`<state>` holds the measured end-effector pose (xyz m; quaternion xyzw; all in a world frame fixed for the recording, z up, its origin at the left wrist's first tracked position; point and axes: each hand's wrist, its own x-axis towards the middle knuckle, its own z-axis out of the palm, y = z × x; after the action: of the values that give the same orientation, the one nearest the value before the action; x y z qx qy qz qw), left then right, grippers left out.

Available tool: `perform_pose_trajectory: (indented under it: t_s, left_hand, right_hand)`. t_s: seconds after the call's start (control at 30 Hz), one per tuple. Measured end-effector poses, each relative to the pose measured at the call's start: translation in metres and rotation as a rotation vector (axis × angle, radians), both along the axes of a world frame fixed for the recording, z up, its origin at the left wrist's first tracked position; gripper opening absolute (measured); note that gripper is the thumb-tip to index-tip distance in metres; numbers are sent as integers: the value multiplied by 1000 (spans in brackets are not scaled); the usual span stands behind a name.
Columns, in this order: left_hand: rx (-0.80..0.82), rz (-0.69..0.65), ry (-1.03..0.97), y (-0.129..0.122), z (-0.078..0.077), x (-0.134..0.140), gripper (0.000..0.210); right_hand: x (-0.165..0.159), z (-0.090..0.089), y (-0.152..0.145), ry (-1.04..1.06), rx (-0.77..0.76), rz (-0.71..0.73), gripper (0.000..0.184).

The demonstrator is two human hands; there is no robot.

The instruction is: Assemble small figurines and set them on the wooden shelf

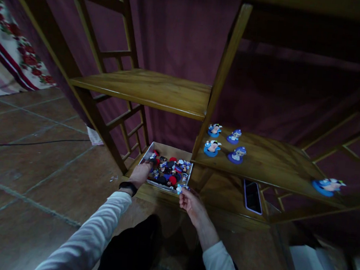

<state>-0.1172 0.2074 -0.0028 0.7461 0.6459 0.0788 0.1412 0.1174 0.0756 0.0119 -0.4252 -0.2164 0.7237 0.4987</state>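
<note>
A shallow white box [170,150] on the lowest shelf holds many small figurines with red, black and blue bases. My left hand [142,171] reaches over its left side, and its fingertips are hidden among the pieces. At the box's front right corner, my right hand [191,203] pinches a small light-blue and white figurine [180,189]. On the shelf to the right, two pig-like figurines on blue bases, the rear one [215,130] and the front one [212,148], stand beside two purple-haired figurines [234,136].
Another blue-based figurine [328,186] sits at the right end of the wooden shelf [273,161]. Below is a dark, light-rimmed tray [252,197]. A higher shelf [152,90] overhangs the box, and an upright post [224,67] divides the bays.
</note>
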Motion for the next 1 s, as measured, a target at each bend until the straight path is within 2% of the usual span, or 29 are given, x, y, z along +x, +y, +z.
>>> perform_pose_trajectory:
  t_s: [0.07,0.13,0.2,0.27,0.33,0.37,0.43,0.5,0.6,0.8,1.0]
  left_hand:
    - [84,159,-221,-6,3,7,20]
    - [65,338,-598,-14,6,22,18]
    - [-59,467,-1074,-25,10,42,16]
    - [-309,524,-1450,-37,13,61,17]
    - [-516,554,-1631,-49,14,75,16]
    - [-546,576,-1688,-55,14,79,15]
    - [-498,622,-1759,-63,13,84,15]
    - [-364,650,-1794,-68,11,86,17]
    - [-221,639,-1797,-71,6,89,20]
    - [-199,599,-1709,-72,-3,98,23]
    - [-174,556,-1693,-74,0,105,24]
  right_hand:
    - [-2,-1,1,18,-3,-13,28]
    - [-4,-2,1,39,-11,-27,27]
    - [-7,-4,1,58,-17,-56,27]
    - [-10,-6,1,50,7,-101,28]
    - [-14,-9,1,-9,76,-138,30]
    - [-15,-10,1,-57,119,-147,31]
    - [-18,-13,1,-171,202,-147,32]
    - [-19,-17,3,-287,260,-153,32]
    - [-20,-20,10,-414,317,-192,35]
    - [-16,-22,34,-552,414,-231,40]
    - [-14,-27,46,-771,509,-258,37]
